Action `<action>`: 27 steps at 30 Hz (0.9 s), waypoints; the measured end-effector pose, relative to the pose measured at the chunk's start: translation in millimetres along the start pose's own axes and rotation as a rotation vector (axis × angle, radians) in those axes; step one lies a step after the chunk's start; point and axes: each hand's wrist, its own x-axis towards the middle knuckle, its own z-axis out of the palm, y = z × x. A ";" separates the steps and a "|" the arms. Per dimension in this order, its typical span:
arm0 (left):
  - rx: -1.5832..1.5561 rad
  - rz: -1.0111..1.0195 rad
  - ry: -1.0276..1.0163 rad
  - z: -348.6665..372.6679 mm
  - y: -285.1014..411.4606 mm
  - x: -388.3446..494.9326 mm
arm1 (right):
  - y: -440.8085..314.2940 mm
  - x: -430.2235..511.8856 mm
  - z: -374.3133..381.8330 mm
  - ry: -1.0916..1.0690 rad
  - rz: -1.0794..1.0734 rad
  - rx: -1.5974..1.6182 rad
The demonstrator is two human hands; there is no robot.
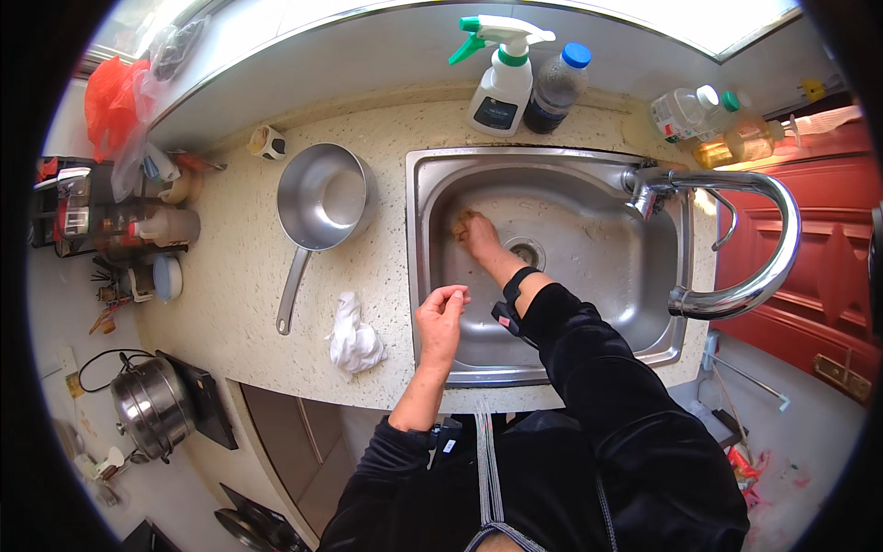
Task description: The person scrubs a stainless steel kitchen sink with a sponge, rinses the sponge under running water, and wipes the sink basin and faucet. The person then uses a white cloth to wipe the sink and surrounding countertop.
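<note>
My right hand (479,237) is down inside the stainless steel sink (593,262). It grips a brown scrubbing pad (463,224), mostly covered by the fingers, at the left side of the basin. Just to the right of that hand is the round drain (526,254). Over the sink's left rim hovers my left hand (441,317), thumb and fingers drawn together with nothing visible in them. A crumpled white cloth (355,336) lies on the speckled counter (234,276) to its left. Behind the cloth stands a steel saucepan (324,198), its handle pointing towards me.
A chrome faucet (779,228) arches over the sink's right side. Behind the sink stand a white spray bottle (502,96) and a blue-capped bottle (559,86). More plastic bottles (679,114) occupy the back right corner. A steel pot (152,400) is at the far left.
</note>
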 end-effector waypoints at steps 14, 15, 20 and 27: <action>0.086 -0.059 -0.104 17.7 -5.7 1.6 | 55.4 -2.5 -157.4 0.953 0.647 0.569; 0.086 -0.059 -0.098 15.8 -4.2 2.0 | 40.9 6.0 -150.6 0.932 0.591 0.458; 0.045 -0.044 0.000 -0.1 0.7 6.2 | -30.9 36.4 -96.4 0.481 0.386 0.263; -0.023 0.008 0.130 -17.2 1.0 16.6 | -67.6 -0.7 -19.3 -0.173 0.258 0.259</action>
